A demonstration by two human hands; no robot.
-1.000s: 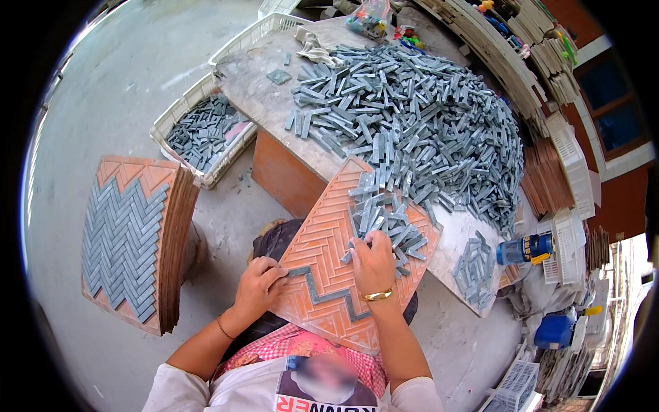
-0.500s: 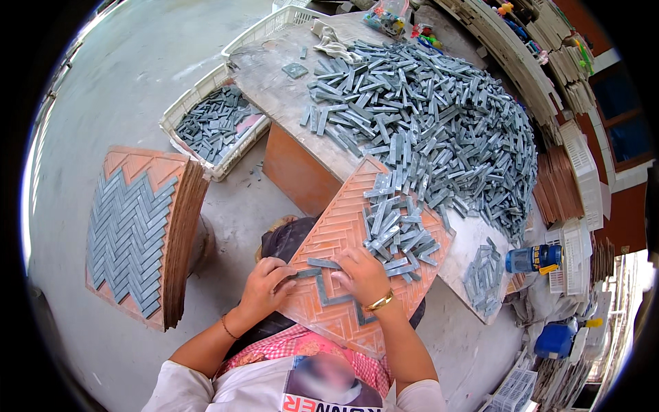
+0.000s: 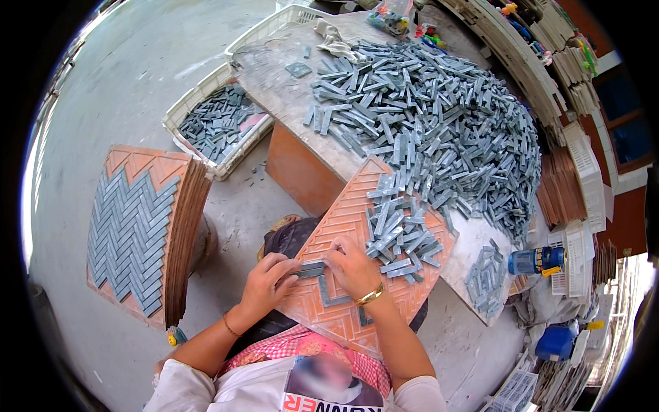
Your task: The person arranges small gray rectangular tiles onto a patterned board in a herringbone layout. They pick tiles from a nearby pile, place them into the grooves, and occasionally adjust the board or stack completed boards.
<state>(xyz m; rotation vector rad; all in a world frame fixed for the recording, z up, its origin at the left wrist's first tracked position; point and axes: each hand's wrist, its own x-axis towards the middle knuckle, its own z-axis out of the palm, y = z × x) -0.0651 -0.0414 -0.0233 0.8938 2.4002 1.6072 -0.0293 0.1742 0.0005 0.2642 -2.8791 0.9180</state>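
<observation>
A terracotta-coloured board (image 3: 329, 230) with herringbone grooves slopes from my lap up against the table. Two grey tile strips (image 3: 310, 268) lie side by side between my hands, low on this board. My left hand (image 3: 269, 281) pinches their left end between thumb and fingers. At the other end, my right hand (image 3: 353, 270) has its fingertips closed on the upper strip, partly hiding it. Just below, an L of set strips (image 3: 331, 295) fills some grooves, and another strip (image 3: 364, 316) shows under my right wrist. Loose strips (image 3: 401, 237) are heaped on the board's right side.
A large pile of grey strips (image 3: 439, 130) covers the table (image 3: 274, 55). To the left, a stack of boards (image 3: 185, 240) carries a finished herringbone panel (image 3: 130, 237). Behind it stands a white crate (image 3: 180, 123) of strips. A blue bottle (image 3: 535, 260) is at the right.
My right hand has moved left, bringing the upper strip alongside the one at my left fingers. My left hand has barely moved. A small blue-and-yellow object has come into sight below the left stack.
</observation>
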